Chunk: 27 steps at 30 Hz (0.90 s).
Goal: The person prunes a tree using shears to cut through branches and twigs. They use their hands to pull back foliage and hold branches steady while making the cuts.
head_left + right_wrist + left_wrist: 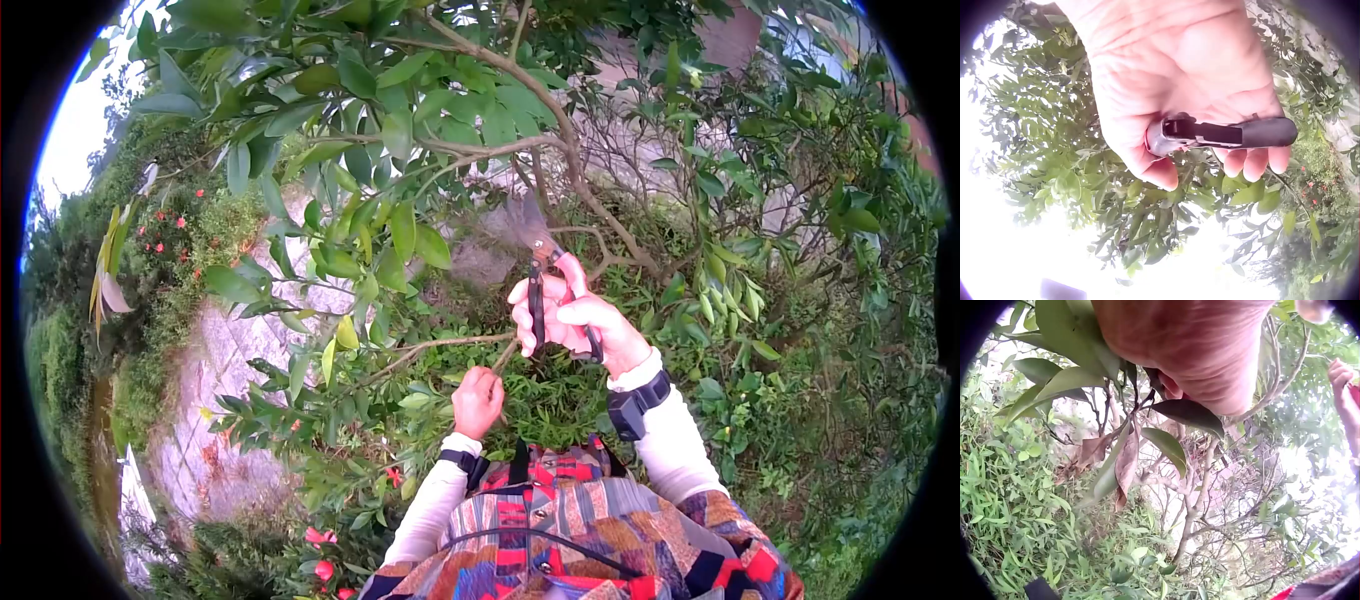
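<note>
My right hand (590,325) holds a pair of pruning shears (537,245), blades pointing up and away toward the tree's branches. From the right wrist view, the dark handle end (1260,133) of the shears lies across the palm, with the fingers curled past it. My left hand (477,402) is lower and to the left, its fingers curled round a leafy twig (507,357). Green leaves (1169,450) and a brown withered leaf (1127,465) hang just below that hand in the left wrist view. The hand itself hides the gripped part of the twig.
A thick curved branch (565,130) arches overhead, carrying dense foliage (330,80). Thinner bare stems stand behind the shears. Paving (235,370) runs along the left, with red-flowered bushes (180,225) beyond it. Low grass (997,487) covers the ground below.
</note>
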Each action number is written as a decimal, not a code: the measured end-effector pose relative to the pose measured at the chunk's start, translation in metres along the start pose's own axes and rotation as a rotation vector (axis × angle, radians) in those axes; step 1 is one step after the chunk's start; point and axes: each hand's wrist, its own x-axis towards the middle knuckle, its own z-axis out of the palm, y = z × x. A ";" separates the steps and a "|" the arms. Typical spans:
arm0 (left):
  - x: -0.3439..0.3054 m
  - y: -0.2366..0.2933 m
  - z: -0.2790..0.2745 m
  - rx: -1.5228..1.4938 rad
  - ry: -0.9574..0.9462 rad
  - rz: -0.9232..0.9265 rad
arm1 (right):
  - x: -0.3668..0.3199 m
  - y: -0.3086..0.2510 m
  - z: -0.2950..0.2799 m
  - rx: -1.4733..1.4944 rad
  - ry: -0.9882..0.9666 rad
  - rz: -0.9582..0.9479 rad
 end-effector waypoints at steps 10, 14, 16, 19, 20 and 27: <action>-0.004 0.001 0.005 0.015 0.036 0.020 | 0.101 0.005 -0.029 0.126 -0.163 0.222; -0.009 0.006 0.008 0.044 0.031 -0.007 | 0.118 0.002 -0.051 0.170 -0.181 0.269; -0.008 0.015 0.008 0.057 0.020 -0.039 | 0.123 0.001 -0.060 0.174 -0.190 0.305; -0.010 0.027 0.007 0.084 0.027 -0.067 | 0.129 0.003 -0.072 0.175 -0.245 0.350; -0.012 0.029 0.010 0.076 0.053 -0.066 | 0.130 0.004 -0.075 0.192 -0.267 0.344; -0.024 0.048 0.022 0.116 0.098 -0.101 | 0.138 0.002 -0.086 0.217 -0.330 0.375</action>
